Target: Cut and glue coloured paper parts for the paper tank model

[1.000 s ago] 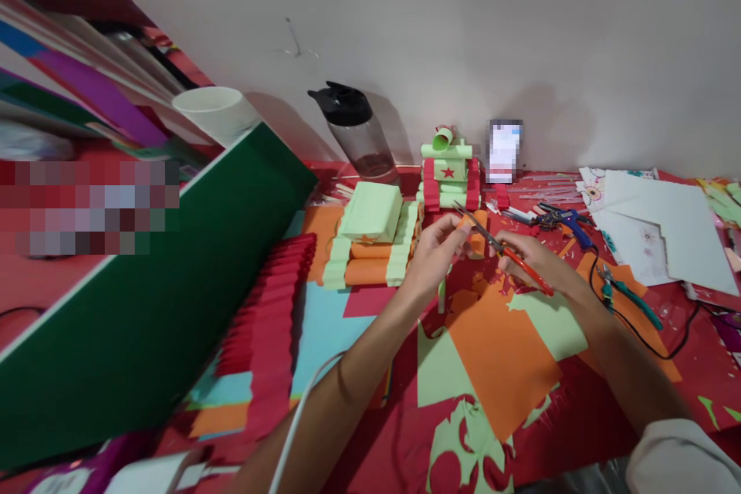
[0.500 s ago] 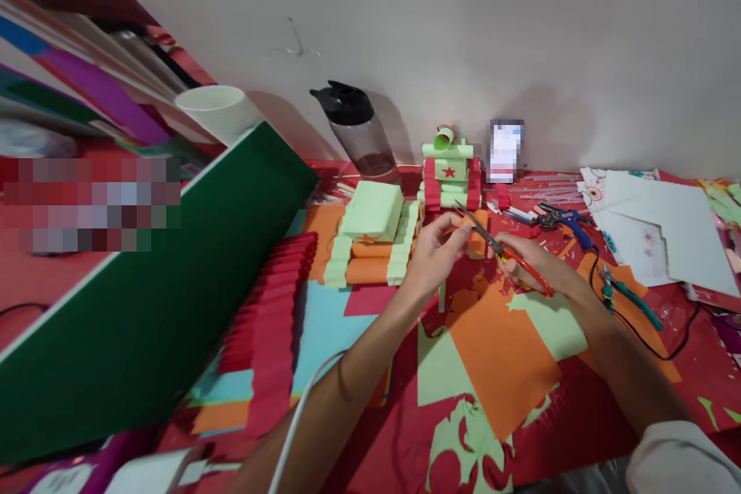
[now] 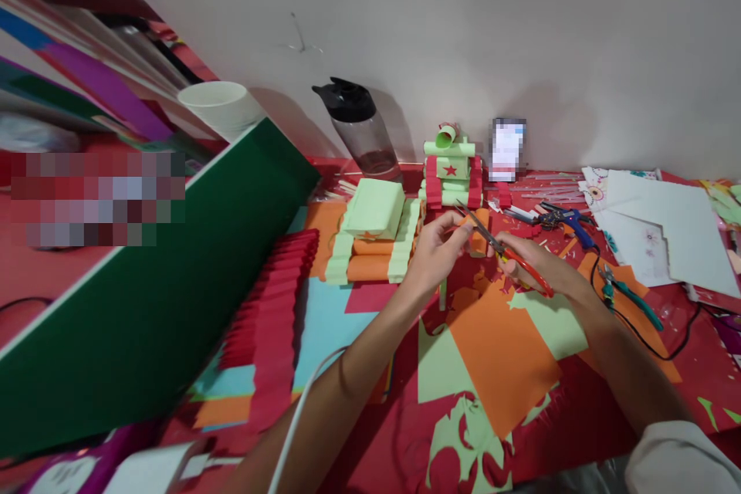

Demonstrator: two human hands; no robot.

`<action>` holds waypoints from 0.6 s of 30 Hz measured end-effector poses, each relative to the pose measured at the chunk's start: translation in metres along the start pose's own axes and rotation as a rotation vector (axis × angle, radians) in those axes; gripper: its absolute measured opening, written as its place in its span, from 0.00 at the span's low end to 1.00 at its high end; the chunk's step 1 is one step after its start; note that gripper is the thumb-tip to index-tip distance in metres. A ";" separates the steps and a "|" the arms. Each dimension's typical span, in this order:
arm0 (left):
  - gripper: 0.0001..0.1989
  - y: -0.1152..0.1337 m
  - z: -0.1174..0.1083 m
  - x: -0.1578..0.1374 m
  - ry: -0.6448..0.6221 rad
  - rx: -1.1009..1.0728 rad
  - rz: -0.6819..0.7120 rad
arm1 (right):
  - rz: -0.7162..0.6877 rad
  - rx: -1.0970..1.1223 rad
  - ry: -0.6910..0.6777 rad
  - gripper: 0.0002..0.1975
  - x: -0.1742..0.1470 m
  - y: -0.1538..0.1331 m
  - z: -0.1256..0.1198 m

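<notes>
My right hand [image 3: 524, 258] is wrapped round the red handles of a pair of scissors [image 3: 492, 241], whose blades point up and to the left. My left hand [image 3: 437, 247] is closed in a pinch on a small piece of orange paper [image 3: 468, 221], right beside the blades. Whether the blades touch that piece I cannot tell. Just behind the scissors is a small orange paper block [image 3: 480, 243]. To the left of my left hand sits a light green paper box [image 3: 376, 208] on orange rolls with wavy green strips. A green and red paper tank model with a red star [image 3: 451, 167] stands farther back.
Orange paper [image 3: 506, 363] and cut green scraps [image 3: 468, 440] lie in front of me. At right are a blue glue gun [image 3: 573, 228], green-handled pliers [image 3: 634, 301] and a black cord. A bottle [image 3: 362, 127] and a phone [image 3: 507, 150] stand by the wall. A dark green board [image 3: 156, 285] leans at left.
The view has shifted very slightly. Both hands and the scissors stay in almost the same place, with no clear movement of the blades.
</notes>
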State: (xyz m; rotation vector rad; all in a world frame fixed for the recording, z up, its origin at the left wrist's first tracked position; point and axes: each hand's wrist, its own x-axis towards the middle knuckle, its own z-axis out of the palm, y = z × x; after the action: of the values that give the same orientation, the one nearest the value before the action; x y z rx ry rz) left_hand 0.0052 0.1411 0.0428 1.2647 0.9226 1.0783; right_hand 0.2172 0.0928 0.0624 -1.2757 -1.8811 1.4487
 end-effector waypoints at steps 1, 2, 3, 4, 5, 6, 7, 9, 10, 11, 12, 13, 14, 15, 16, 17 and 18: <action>0.13 0.001 0.000 0.000 -0.001 0.003 -0.003 | -0.007 -0.005 0.006 0.25 0.000 0.001 0.000; 0.13 0.002 0.000 -0.001 -0.003 0.008 -0.005 | -0.014 -0.009 0.013 0.25 0.000 0.001 0.000; 0.13 0.002 0.000 -0.001 -0.004 0.013 -0.006 | -0.020 -0.015 0.020 0.25 0.000 0.002 0.000; 0.13 0.003 0.000 -0.001 -0.006 0.019 -0.006 | -0.025 -0.023 0.026 0.25 0.000 0.002 0.000; 0.13 0.003 0.000 -0.001 -0.006 0.025 -0.007 | -0.025 -0.033 0.033 0.25 0.000 0.002 0.000; 0.13 0.004 0.000 -0.001 -0.006 0.030 -0.006 | -0.021 -0.044 0.039 0.25 0.000 0.001 0.000; 0.13 0.004 0.000 -0.002 -0.006 0.033 -0.006 | -0.015 -0.054 0.042 0.25 0.000 0.000 0.000; 0.13 0.004 0.000 -0.002 -0.007 0.034 -0.008 | -0.002 -0.068 0.046 0.25 0.000 -0.002 0.000; 0.13 0.003 0.000 -0.001 -0.007 0.032 -0.008 | 0.002 -0.073 0.049 0.25 0.000 -0.003 0.000; 0.13 0.003 0.000 -0.001 -0.007 0.032 -0.007 | 0.000 -0.079 0.052 0.26 0.000 -0.005 0.000; 0.13 0.003 0.000 -0.001 -0.008 0.031 -0.006 | -0.005 -0.085 0.057 0.27 0.000 -0.006 0.000; 0.13 0.003 0.000 -0.001 -0.009 0.029 -0.005 | -0.009 -0.090 0.061 0.28 0.000 -0.007 0.000; 0.13 0.004 0.000 -0.001 -0.009 0.027 -0.003 | -0.014 -0.095 0.061 0.29 0.000 -0.007 0.000; 0.13 0.004 0.000 -0.001 -0.009 0.023 -0.002 | -0.020 -0.096 0.060 0.30 0.000 -0.008 0.000; 0.13 0.005 0.000 -0.001 -0.010 0.020 -0.002 | -0.023 -0.095 0.056 0.31 0.000 -0.008 0.000; 0.13 0.005 0.000 -0.001 -0.010 0.017 -0.004 | -0.026 -0.093 0.052 0.31 -0.001 -0.009 0.000; 0.13 0.006 0.000 -0.001 -0.008 0.016 -0.007 | -0.027 -0.092 0.048 0.32 -0.001 -0.009 0.000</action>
State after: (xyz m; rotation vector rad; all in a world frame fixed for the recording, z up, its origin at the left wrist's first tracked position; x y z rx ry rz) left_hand 0.0045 0.1404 0.0486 1.2777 0.9300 1.0616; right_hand 0.2143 0.0919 0.0709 -1.3109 -1.9457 1.3195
